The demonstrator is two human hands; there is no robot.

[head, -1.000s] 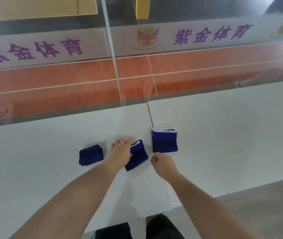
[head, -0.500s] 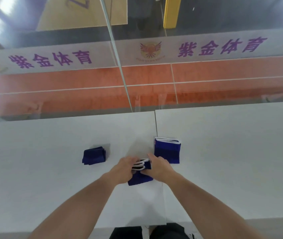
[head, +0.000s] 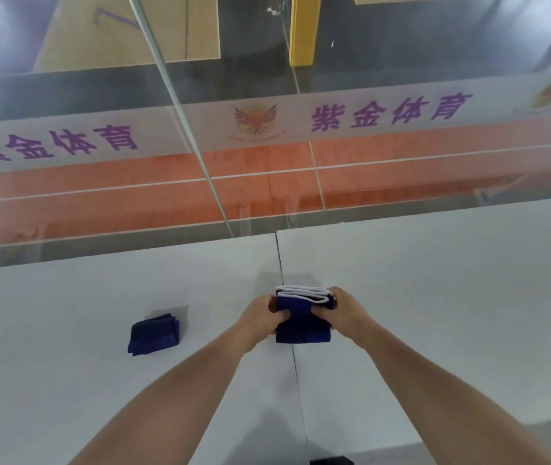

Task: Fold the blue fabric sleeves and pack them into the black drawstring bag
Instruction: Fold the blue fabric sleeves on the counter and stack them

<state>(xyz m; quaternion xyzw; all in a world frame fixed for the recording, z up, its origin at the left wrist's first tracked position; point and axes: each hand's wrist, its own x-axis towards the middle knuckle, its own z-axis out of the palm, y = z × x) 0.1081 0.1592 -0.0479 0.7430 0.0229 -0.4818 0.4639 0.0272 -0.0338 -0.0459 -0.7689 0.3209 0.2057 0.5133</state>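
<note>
Two hands: left hand and right hand both grasp the stack of folded blue sleeves, one on each side, thumbs on top.
Stack position: dead ahead of me, on the table, sitting on the seam between the two tabletops.
Stack axis: close to square; white edges run left-right on the far side.
Nearer hand: neither, the grip is symmetric.
Other sleeve: one folded sleeve lies alone, well apart to the left of the stack, so it falls on the left hand's side.
Bag: I can't place it. A dark thing shows at the near edge, below the table; I can't tell what it is.
Obstacles: nothing lies between the stack and the folded sleeve; the glass wall closes off the far edge.
My read: folding looks done and packing hasn't started. The next move hinges on finding the bag, probably towards me.
</note>
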